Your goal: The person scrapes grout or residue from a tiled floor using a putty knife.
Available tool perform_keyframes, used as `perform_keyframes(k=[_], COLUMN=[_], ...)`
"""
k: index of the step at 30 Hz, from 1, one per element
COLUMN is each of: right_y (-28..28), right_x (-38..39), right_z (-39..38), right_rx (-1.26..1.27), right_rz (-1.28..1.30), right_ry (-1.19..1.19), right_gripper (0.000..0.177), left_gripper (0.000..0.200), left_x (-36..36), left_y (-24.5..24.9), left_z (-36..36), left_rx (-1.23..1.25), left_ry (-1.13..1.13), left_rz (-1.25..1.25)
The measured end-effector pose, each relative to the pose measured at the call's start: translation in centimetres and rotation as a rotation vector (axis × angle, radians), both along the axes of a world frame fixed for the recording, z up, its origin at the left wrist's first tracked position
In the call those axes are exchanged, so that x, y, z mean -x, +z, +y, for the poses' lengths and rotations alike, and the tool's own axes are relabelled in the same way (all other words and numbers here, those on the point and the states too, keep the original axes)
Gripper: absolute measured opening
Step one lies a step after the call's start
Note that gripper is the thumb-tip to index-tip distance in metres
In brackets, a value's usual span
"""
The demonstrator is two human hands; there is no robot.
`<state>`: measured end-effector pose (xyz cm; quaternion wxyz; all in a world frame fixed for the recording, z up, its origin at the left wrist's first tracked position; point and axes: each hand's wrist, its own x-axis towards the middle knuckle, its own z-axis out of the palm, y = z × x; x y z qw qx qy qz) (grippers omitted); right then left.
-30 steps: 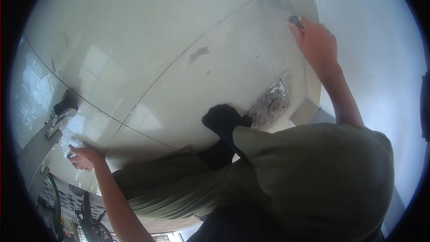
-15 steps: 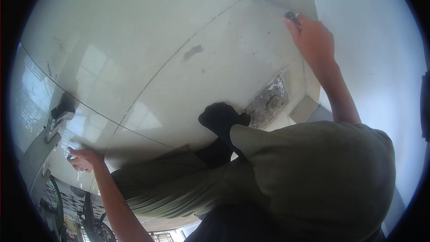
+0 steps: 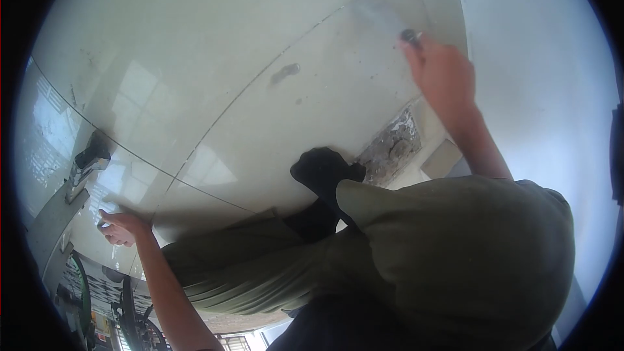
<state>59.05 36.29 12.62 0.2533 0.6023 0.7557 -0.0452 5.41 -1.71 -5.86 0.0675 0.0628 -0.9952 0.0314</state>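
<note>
My right hand [image 3: 445, 75] is closed around the dark round-ended handle [image 3: 410, 36] of a hand tool, low over the pale glossy floor tiles [image 3: 214, 39] near the wall. The tool's greyish working end is smeared by motion, so I cannot tell its exact kind. At the lower left, my left hand [image 3: 122, 227] hangs above the tiles, fingers loosely bent and thumb apart, with nothing visible in it. Between the hands, my foot in black [image 3: 322, 168] rests on the floor beside a rough patch of bare grey mortar [image 3: 393, 146].
A white wall [image 3: 533, 91] rises along the right. Near its foot lies a small beige tile piece [image 3: 441, 159]. A metal leg with a black foot [image 3: 92, 153] stands at the left, and bicycle-like parts [image 3: 130, 312] show lower left. A dark smudge [image 3: 286, 73] marks the tiles.
My right hand and its tool have shifted a little left and closer to me, away from the wall. My left hand and foot are almost where they were.
</note>
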Motion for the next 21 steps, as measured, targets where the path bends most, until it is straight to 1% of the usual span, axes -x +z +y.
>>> perform_keyframes(k=[4, 5, 6, 8, 9, 12, 14, 15, 17, 18, 20, 21], right_y=[-0.2, -0.2, 0.0, 0.4, 0.2, -0.4, -0.2, 0.1, 0.6, 0.5, 0.1, 0.2], right_x=[1.3, 1.9, 1.7, 1.3, 1.3, 1.9, 2.3, 2.2, 2.0, 2.2, 3.0, 2.3], right_z=[-1.5, -2.6, -2.4, -0.9, -1.1, -1.9, -3.0, -2.8, -1.0, -1.4, -2.8, -2.3], right_rx=[-0.003, 0.065, 0.071, -0.034, -0.032, -0.07, 0.03, 0.032, 0.004, 0.003, -0.003, 0.002], right_rz=[-0.002, -0.05, -0.051, 0.055, 0.056, 0.006, -0.002, -0.006, 0.011, 0.012, -0.096, -0.096], right_ry=[-0.023, 0.059, 0.049, -0.045, -0.037, -0.045, 0.028, 0.021, -0.086, -0.083, -0.054, -0.063], right_gripper=[0.037, 0.038, 0.038, 0.037, 0.037, 0.038, 0.039, 0.039, 0.041, 0.041, 0.043, 0.043], left_gripper=[0.087, 0.087, 0.087, 0.086, 0.086, 0.087, 0.087, 0.087, 0.087, 0.087, 0.087, 0.087], left_x=[-0.2, -0.1, 0.1, 0.0, 0.1, 0.6, 0.2, 0.4, 0.3, 0.3, 0.4, 0.6], left_y=[-0.3, -0.2, -0.2, -0.3, -0.5, -0.9, -0.6, -0.5, -0.6, -0.6, -0.7, -0.8], left_z=[0.1, 0.1, 0.0, -0.2, -0.6, -0.8, -0.4, -0.3, -0.3, -0.4, -0.5, -0.7], left_rx=[-0.005, -0.01, -0.005, -0.004, -0.002, 0.015, -0.007, -0.005, 0.002, 0.001, 0.003, 0.007], left_ry=[0.017, -0.001, -0.011, 0.0, 0.008, 0.022, 0.013, 0.006, 0.022, 0.024, 0.008, -0.002], left_rz=[0.01, 0.023, 0.021, 0.017, 0.018, 0.02, 0.04, 0.036, 0.021, 0.022, 0.024, 0.024])
